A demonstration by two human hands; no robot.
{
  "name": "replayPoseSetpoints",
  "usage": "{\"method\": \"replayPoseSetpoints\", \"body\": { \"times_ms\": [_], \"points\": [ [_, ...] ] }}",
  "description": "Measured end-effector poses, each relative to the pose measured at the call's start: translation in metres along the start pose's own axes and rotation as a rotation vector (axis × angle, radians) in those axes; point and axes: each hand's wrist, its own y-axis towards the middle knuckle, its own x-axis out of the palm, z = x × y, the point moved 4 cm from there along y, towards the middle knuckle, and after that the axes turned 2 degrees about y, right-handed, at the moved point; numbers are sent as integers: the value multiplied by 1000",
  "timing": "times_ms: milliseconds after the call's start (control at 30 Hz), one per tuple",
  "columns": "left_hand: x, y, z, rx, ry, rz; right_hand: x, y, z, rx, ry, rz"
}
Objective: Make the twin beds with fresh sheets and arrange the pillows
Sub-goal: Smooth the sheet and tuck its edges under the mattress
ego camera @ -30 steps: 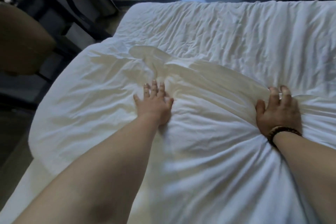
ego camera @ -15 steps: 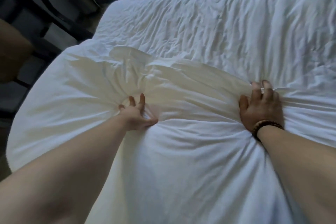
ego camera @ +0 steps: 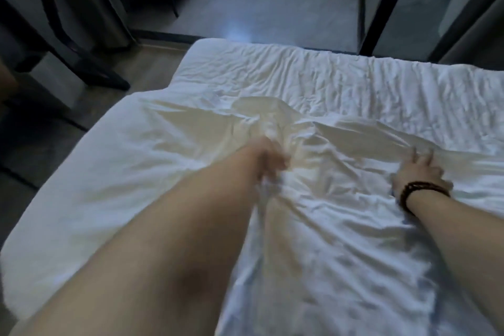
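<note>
The crumpled white cotton sheet point(ego camera: 341, 226) covers the white mattress's point(ego camera: 272, 68) near half, its long axis running left to right. The blurred left hand point(ego camera: 268, 161) curls its fingers round a bunched ridge of it. Well to the right, the right hand point(ego camera: 420, 174) presses it flat, fingers apart.

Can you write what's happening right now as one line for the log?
step: straightening sheet | left hand: grips a bunch of sheet, blurred | right hand: presses flat on sheet | sheet: wrinkled

Our left hand point(ego camera: 268, 159) lies mid-way across the rumpled white sheet point(ego camera: 354, 240), our right hand point(ego camera: 420, 173) further right on it — a dark metal frame point(ego camera: 90, 65) stands behind-left.
</note>
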Motion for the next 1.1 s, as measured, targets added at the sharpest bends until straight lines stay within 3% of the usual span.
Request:
{"method": "replayPoseSetpoints", "body": {
  "times_ms": [67,133,233,300,400,500,600,800,1100],
  "points": [
    [-72,-13,-44,-28,104,376,-8,-38,-56,-127,-2,3],
    [-122,-20,-101,-73,206,599,-9,-76,-125,-320,22,-24],
    [-147,-14,-192,-191,318,482,-2,-131,-230,-654,-3,-15],
    [-144,-4,-247,-250,314,343,5,-152,-288,-749,-57,-25],
    [-122,15,-301,-286,182,260,11,-148,-351,-665,42,-91],
    [-99,26,-320,-291,152,334,29,-123,-377,-441,123,-157],
    [-96,45,-325,-338,116,391,50,-106,-384,-295,85,-95],
    [-134,99,-340,-468,0,366,87,-103,-395,-319,-1,186],
    [-145,129,-347,-473,-31,432,103,-87,-402,-286,-94,233]
  ]
}}
